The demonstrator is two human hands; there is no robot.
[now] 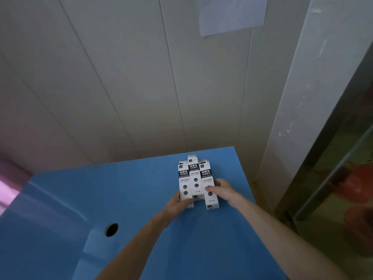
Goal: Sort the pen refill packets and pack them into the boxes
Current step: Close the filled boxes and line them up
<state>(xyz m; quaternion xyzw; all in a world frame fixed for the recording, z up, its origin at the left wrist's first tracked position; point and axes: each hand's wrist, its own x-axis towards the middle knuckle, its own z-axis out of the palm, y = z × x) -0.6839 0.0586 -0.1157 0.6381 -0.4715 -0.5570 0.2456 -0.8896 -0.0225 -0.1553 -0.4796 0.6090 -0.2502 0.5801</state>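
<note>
Three white pen refill boxes with black bands lie side by side on the blue table [141, 188], near its far right corner. My left hand [177, 204] grips the near end of the left box [184, 181]. The middle box [194, 174] reaches farthest toward the wall, and the fingers of my left hand partly cover its near end. My right hand [221, 189] holds the right box [210, 190] from its right side, fingers curled over its top face. No loose refill packets are visible.
A round black hole [111, 229] sits in the table at the near left. A panelled wall [121, 87] with a paper sheet [232, 15] rises behind. A white post [298, 98] and a dark glass cabinet [339, 178] stand to the right of the table.
</note>
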